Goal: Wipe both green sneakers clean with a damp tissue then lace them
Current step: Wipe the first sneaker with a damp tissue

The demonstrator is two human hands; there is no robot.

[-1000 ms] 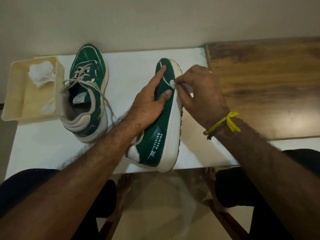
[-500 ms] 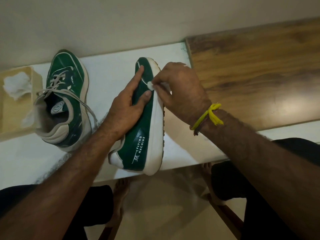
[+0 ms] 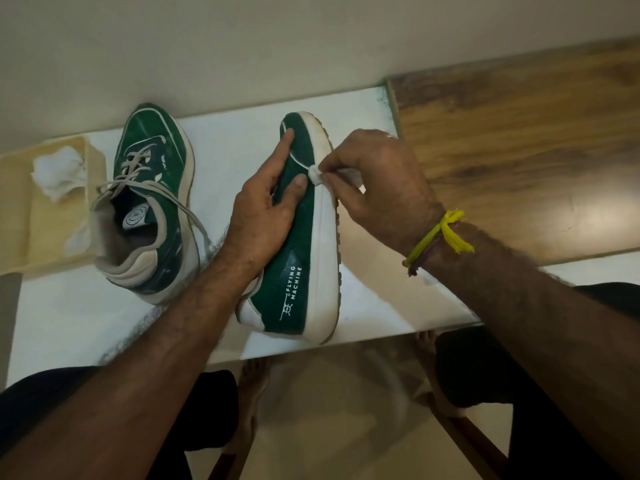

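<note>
While the near sneaker lies tipped on its side, these lines tell the scene.
Surroundings: a white table (image 3: 86,317) sits against a pale wall, with a wood-grain surface (image 3: 519,140) just beside it on the right; the person's dark-clad knees and bare feet show below the table's near edge.
In the way: the left forearm crosses the table's near half and hides part of the tipped shoe's opening.
Tray: a cream tray (image 3: 45,244) at the table's left edge holds a crumpled tissue wad (image 3: 57,173).
Laced sneaker (image 3: 152,202): upright, touching the tray's right wall, grey laces loose.
Tipped sneaker (image 3: 301,230): green side up, white sole facing right, heel at the near edge.
Left hand (image 3: 266,199): fingers curled over the upper, thumb and forefinger on the green side, steadying the shoe.
Right hand (image 3: 374,181): fingertips pinch a damp tissue (image 3: 316,174) against the seam of green upper and white sole; a yellow thread band (image 3: 446,233) circles the wrist.
</note>
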